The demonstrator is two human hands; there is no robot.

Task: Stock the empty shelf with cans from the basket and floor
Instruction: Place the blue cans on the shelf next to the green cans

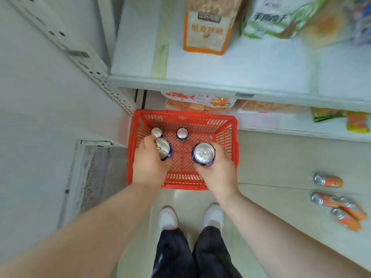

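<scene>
A red plastic basket stands on the floor below the shelves. Over it, my left hand grips a blue can and my right hand grips another blue can, both upright with silver tops showing. Two more blue cans stand upright at the back of the basket. Three orange cans lie on the floor at the right, one apart and two close together. The white shelf above the basket has a bare stretch at its front.
Snack bags stand at the back of the white shelf, an orange one and a green-white one. More snack packs fill the lower shelf behind the basket. A white shelf upright runs along the left. My shoes are just behind the basket.
</scene>
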